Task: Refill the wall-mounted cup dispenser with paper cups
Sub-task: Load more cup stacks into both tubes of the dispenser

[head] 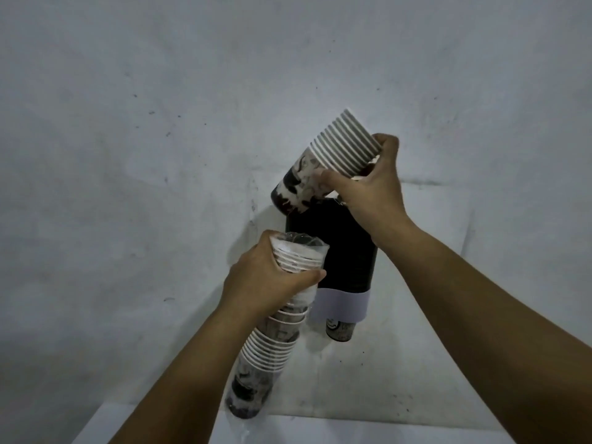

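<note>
Overhead, ribbed-rim paper cup stack (336, 155) in right hand (368, 193), above matte black cylindrical dispenser (346, 251).

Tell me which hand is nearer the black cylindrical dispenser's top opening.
Right hand, holding a cup stack just above the dispenser; left hand sits lower, beside its left side.

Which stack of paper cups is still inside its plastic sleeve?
The stack in the left hand, the sleeved stack. The bare stack in the right hand has no wrap, tilted above the black dispenser.
</note>
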